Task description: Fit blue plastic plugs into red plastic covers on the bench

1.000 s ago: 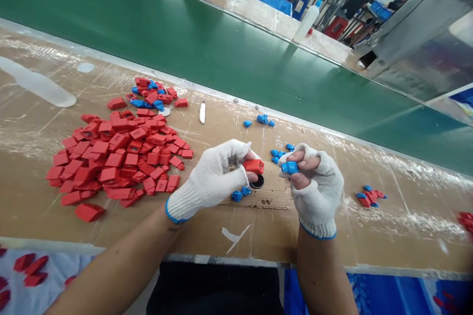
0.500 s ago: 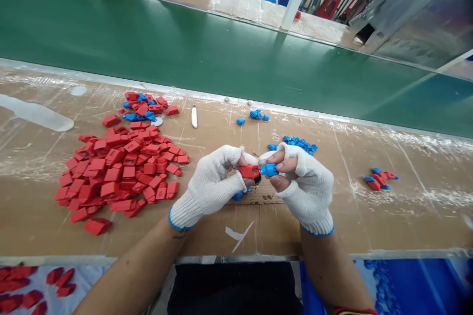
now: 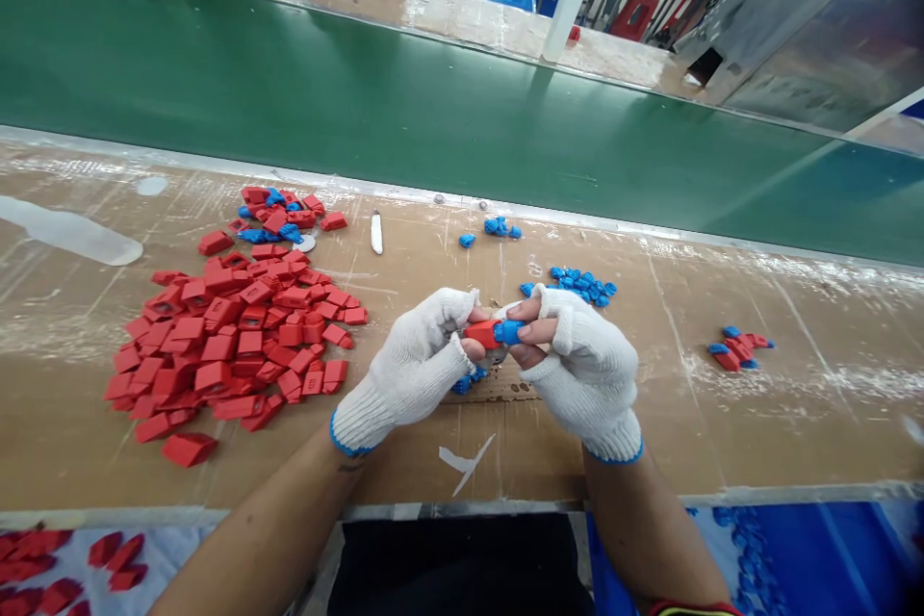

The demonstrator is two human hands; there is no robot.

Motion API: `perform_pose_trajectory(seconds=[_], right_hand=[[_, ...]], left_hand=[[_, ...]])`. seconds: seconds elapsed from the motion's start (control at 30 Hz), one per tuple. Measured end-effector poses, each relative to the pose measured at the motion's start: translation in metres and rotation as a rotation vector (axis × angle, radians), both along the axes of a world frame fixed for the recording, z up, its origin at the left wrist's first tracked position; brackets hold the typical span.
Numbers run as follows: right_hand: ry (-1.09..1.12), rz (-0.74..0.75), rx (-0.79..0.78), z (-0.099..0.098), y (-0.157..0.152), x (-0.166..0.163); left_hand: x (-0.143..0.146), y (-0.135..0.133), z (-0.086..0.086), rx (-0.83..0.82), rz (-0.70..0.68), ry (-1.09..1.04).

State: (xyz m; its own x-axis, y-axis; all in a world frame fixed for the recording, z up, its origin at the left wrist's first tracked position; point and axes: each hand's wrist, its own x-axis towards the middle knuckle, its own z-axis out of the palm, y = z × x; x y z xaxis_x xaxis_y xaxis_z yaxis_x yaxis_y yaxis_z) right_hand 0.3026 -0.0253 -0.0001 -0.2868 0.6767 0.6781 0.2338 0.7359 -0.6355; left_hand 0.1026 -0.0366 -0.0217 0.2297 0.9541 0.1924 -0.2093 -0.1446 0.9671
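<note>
While my left hand (image 3: 411,366) pinches the red shell (image 3: 481,333) and my right hand (image 3: 584,368) pinches the blue insert (image 3: 509,331) above the table's (image 3: 794,423) near edge, misalignment could jam them; a slip drops parts toward the belt (image 3: 361,87).

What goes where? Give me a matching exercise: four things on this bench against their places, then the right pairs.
Things:
1. small red plastic shell
2. small blue plastic insert
3. big heap of red plastic shells
4. white plastic squeeze bottle

Places:
A. standing on the far bench, beyond the green conveyor belt
B. pinched in the fingertips of the left hand
C. spread on the brown bench top, left of the hands
D. pinched in the fingertips of the right hand

Pairs: 1-B, 2-D, 3-C, 4-A
</note>
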Motion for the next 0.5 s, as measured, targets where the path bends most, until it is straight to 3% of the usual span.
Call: perform_pose_trajectory(seconds=[0.13,0.3,0.5], right_hand=[[-0.108,0.014,0.076,0.010,0.000,-0.004],[-0.115,0.066,0.053,0.013,0.006,-0.003],[0.050,0.148,-0.140,-0.008,0.004,-0.015]], left_hand=[[-0.002,-0.001,0.002,-0.037,0.012,0.085],[-0.008,-0.002,0.003,-0.058,-0.034,0.200],[0.020,-0.003,0.001,-0.128,-0.109,-0.155]])
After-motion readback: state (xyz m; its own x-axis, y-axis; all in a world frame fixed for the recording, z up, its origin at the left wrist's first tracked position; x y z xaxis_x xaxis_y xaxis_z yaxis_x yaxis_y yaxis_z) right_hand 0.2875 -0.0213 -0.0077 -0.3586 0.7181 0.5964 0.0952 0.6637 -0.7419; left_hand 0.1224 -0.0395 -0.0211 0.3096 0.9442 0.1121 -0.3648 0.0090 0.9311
